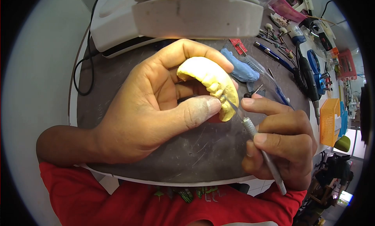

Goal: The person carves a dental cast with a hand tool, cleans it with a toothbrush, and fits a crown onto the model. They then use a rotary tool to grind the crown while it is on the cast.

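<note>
Two bare hands are in view above the dark bench top (203, 157), both in working pose. The left hand (146, 103) enters from the lower left, its back turned outward and its wrist bent upward; index finger arched over the top and thumb laid straight below, it grips a yellow dental cast (225, 82) between them. This cast sits at the left fingertips, raised off the bench. It is a curved arch, bowing up and to the right, its hollow side turned toward the left palm; its long axis runs from upper left to lower right, one end beside the index finger, the other just past the thumb tip. Tooth-like forms stand close by that tip. The right hand (287, 142) has its fingers curled and closed on a metal-handled knife (269, 165), the uppermost finger stretched ahead near the cast's outer edge. The knife points up and to the left; its blade lies over the cast beside the left thumb tip, and contact pressure cannot be determined. Beyond the left index fingertip lies a blue moulded piece (243, 68); farther right of it rests a blue pen (269, 52).
</note>
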Demonstrator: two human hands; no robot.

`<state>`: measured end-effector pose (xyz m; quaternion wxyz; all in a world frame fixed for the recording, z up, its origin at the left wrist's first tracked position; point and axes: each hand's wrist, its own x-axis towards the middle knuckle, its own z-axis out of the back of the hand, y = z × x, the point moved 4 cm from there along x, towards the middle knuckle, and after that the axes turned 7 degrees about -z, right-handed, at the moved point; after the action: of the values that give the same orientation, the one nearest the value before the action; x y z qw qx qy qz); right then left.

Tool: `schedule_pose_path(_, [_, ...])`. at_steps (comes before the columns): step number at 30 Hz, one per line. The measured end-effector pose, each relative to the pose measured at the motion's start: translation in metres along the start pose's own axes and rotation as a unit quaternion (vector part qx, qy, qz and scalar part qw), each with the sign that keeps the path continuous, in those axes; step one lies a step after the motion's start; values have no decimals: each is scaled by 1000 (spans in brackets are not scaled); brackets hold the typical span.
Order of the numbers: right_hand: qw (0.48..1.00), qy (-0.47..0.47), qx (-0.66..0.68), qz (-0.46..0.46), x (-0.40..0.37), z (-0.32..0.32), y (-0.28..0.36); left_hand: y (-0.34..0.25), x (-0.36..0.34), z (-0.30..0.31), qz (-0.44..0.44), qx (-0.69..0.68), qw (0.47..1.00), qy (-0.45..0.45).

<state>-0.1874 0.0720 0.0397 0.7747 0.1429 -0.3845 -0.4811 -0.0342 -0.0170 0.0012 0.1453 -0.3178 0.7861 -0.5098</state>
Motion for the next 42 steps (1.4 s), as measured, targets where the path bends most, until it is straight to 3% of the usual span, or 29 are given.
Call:
schedule_pose_path(18, [999,34,-21,-1,0,0,2,1,2,-1,-17,17,999,22])
schedule_pose_path(23, [1000,-20,17,-15,-2,2,0,1,2,0,-36,37,998,32])
schedule_pose_path(28, [1000,12,11,12,0,0,-2,-3,1,-5,12,-5,999,-29])
schedule_pose_path(31, [1000,17,11,22,1,2,-4,3,0,-2,-17,3,1000,-8])
schedule_pose_path(42, [1000,3,-14,21,1,0,0,2,2,-1,8,6,1000,-16])
